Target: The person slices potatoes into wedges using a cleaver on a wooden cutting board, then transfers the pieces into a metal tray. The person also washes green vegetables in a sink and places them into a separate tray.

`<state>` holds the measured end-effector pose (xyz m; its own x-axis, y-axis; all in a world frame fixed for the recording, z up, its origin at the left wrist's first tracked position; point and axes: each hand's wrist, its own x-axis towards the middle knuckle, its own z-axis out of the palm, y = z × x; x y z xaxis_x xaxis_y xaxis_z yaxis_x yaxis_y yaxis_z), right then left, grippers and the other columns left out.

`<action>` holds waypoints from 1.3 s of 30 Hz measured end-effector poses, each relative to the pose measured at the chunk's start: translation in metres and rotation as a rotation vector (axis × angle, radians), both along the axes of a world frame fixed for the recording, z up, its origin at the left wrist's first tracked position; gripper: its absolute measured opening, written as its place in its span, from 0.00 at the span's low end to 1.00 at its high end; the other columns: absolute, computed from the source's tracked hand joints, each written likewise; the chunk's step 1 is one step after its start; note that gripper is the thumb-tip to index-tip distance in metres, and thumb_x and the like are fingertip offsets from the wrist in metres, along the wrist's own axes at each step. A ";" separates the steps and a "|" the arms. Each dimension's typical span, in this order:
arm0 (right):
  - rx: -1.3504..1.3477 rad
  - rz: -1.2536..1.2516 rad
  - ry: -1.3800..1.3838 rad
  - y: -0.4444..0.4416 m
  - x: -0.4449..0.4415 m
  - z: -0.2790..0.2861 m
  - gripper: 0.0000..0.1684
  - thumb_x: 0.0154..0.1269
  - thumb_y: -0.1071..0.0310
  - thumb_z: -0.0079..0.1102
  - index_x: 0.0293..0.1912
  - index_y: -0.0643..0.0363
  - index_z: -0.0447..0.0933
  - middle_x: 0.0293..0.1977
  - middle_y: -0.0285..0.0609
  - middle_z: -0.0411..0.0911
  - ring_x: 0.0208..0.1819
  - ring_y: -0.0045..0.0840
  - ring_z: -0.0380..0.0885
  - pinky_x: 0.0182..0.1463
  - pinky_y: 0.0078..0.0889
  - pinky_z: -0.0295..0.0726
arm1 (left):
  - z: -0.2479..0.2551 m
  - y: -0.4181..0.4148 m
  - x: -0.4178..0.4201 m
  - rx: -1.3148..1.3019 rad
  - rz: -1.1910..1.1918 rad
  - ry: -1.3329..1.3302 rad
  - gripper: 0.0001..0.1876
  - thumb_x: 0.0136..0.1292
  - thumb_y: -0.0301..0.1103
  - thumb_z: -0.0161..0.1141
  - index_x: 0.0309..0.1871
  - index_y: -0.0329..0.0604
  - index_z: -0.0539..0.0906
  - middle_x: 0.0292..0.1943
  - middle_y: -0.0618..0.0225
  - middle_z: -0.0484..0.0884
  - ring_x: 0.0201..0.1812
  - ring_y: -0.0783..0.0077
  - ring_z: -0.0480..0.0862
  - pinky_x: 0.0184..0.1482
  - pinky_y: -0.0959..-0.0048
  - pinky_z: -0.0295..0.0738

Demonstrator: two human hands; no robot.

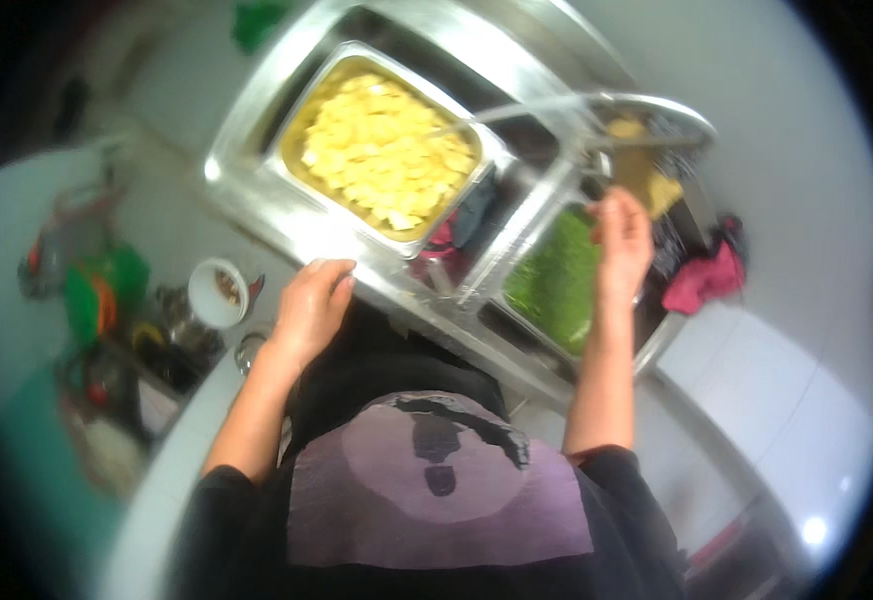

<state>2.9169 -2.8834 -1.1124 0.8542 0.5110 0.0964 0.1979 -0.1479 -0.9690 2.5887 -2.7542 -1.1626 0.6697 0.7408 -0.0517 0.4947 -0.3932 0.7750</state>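
Note:
A rectangular metal pan [298, 176] of cut pale-yellow pieces sits in the left basin of a stainless-steel sink [294, 214]. My left hand [313, 304] is by the sink's front rim, fingers loosely curled; nothing shows in it, and whether it touches the rim is unclear. Over the right basin, my right hand [624, 240] has its fingers bent together close to the tap's base. Whether they grip anything is hidden by blur. Under that hand lies a container of green leafy vegetable [553, 281]. A curved metal tap spout [654, 101] arches above the sink.
A pink cloth [706, 277] hangs at the sink's right side, near yellowish items and clear plastic. Something pink lies beside the metal pan. At left stand a white cup [217, 292] with brownish contents, a green item [106, 292] and blurred kitchenware. White tiled surfaces flank the sink.

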 end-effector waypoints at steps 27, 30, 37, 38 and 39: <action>-0.392 -0.004 0.884 -0.389 0.550 -0.336 0.69 0.43 0.28 0.65 0.69 0.70 0.52 0.67 0.59 0.58 0.69 0.46 0.58 0.69 0.43 0.59 | -0.291 -0.344 0.778 -1.041 0.003 0.016 0.41 0.52 0.47 0.73 0.62 0.28 0.68 0.52 0.54 0.79 0.53 0.63 0.79 0.55 0.67 0.75; -0.356 0.202 0.786 -0.400 0.551 -0.282 0.47 0.52 0.43 0.70 0.63 0.63 0.66 0.56 0.50 0.72 0.58 0.34 0.71 0.62 0.35 0.68 | -0.255 -0.351 0.768 -1.022 -0.156 -0.020 0.40 0.55 0.42 0.72 0.65 0.32 0.64 0.55 0.58 0.78 0.54 0.66 0.78 0.57 0.71 0.73; -0.734 0.452 -0.156 -0.441 0.492 -0.286 0.56 0.45 0.47 0.73 0.69 0.55 0.57 0.69 0.56 0.53 0.70 0.49 0.52 0.71 0.49 0.55 | -0.196 -0.376 0.714 0.177 -0.711 0.550 0.52 0.46 0.49 0.73 0.74 0.55 0.55 0.71 0.45 0.53 0.72 0.41 0.51 0.68 0.41 0.52; -0.820 0.436 -0.233 -0.438 0.483 -0.293 0.57 0.45 0.48 0.74 0.70 0.54 0.55 0.69 0.56 0.53 0.70 0.50 0.52 0.71 0.50 0.54 | -0.210 -0.376 0.711 0.215 -0.723 0.609 0.56 0.45 0.47 0.74 0.75 0.60 0.49 0.73 0.48 0.46 0.73 0.42 0.48 0.66 0.36 0.52; -0.903 0.422 -0.308 -0.431 0.474 -0.298 0.59 0.44 0.49 0.75 0.71 0.53 0.53 0.69 0.55 0.53 0.70 0.51 0.52 0.71 0.51 0.54 | -0.220 -0.374 0.710 0.203 -0.707 0.620 0.56 0.45 0.46 0.74 0.75 0.62 0.48 0.72 0.47 0.47 0.73 0.42 0.48 0.67 0.36 0.52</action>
<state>3.3910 -3.3139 -1.4099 0.5929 0.7524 -0.2869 0.6217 -0.6542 -0.4308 3.2988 -3.1287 -1.3827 0.8618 0.2096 -0.4619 0.3902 -0.8558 0.3398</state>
